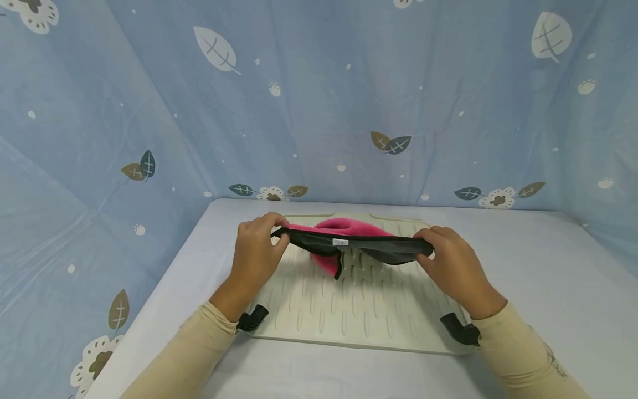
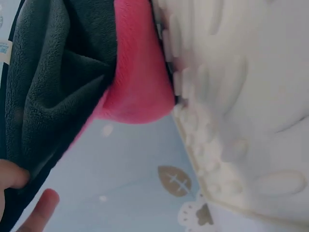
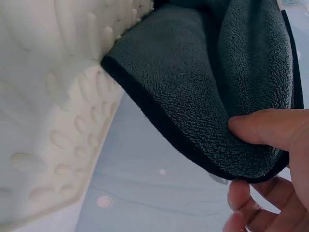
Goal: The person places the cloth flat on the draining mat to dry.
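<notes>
A two-sided towel (image 1: 369,244), grey on one face and pink on the other with black edging, is stretched between both hands above a cream ridged board. My left hand (image 1: 256,249) pinches its left corner between thumb and fingers. At the opposite corner my right hand (image 1: 451,263) pinches the edge, thumb on the grey side, as the right wrist view shows. A small white label (image 1: 340,242) sits midway along the top edge. The towel's lower part sags in folds, and in the left wrist view the pink side (image 2: 140,72) shows close against the board.
The cream board (image 1: 349,321) with raised oval ridges lies on a white-covered table (image 1: 538,266). Black wrist straps (image 1: 254,318) show at both sleeves. A blue curtain (image 1: 319,100) with leaf and flower prints hangs behind and to the sides.
</notes>
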A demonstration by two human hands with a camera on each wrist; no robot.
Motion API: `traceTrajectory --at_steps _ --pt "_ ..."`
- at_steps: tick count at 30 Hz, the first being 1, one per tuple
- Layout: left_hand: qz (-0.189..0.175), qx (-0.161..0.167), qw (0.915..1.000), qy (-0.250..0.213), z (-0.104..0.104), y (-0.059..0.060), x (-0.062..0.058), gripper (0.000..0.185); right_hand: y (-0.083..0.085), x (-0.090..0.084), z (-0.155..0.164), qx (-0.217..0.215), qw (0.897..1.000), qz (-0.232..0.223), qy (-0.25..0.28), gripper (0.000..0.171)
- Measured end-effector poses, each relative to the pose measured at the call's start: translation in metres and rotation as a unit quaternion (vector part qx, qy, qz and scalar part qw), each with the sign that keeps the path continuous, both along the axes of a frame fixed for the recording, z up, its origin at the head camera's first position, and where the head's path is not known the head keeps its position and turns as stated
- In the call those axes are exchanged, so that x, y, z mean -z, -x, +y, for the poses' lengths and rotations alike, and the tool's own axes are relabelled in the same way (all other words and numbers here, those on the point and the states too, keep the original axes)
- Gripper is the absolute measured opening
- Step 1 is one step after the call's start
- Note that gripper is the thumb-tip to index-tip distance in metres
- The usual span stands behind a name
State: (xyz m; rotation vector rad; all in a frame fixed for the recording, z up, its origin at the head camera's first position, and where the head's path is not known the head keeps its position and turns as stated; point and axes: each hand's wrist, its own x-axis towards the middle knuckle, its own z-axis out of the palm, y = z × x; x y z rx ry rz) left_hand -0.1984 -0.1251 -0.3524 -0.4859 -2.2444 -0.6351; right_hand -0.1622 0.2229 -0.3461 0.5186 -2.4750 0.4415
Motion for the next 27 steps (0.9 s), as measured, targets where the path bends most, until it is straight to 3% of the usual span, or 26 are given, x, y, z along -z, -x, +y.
traceTrajectory --at_steps 4,6,9,13,19,27 --pt "0.003 0.033 0.9992 -0.024 -0.001 -0.001 -0.007 0.021 -0.001 -0.002 0.002 -0.005 1.000 0.013 0.007 0.031" --pt "-0.005 0.057 0.9977 -0.036 -0.002 -0.002 -0.010 0.021 -0.002 -0.004 0.003 -0.015 1.000 -0.006 0.020 0.031" --pt "-0.035 0.108 0.9927 -0.042 -0.004 -0.003 -0.015 0.024 -0.003 -0.007 0.005 -0.055 0.994 -0.087 0.043 0.033" --pt "-0.101 0.172 0.9799 -0.004 -0.007 -0.005 -0.020 0.032 -0.004 -0.009 0.008 -0.116 0.970 -0.210 0.044 0.037" --pt "-0.226 0.217 0.9462 0.082 -0.007 -0.010 -0.021 0.036 -0.004 -0.005 0.010 -0.180 0.941 -0.285 0.010 0.040" --pt "-0.362 0.249 0.8883 0.133 -0.008 -0.010 -0.015 0.037 -0.008 0.001 0.003 -0.216 0.908 -0.357 -0.034 0.032"
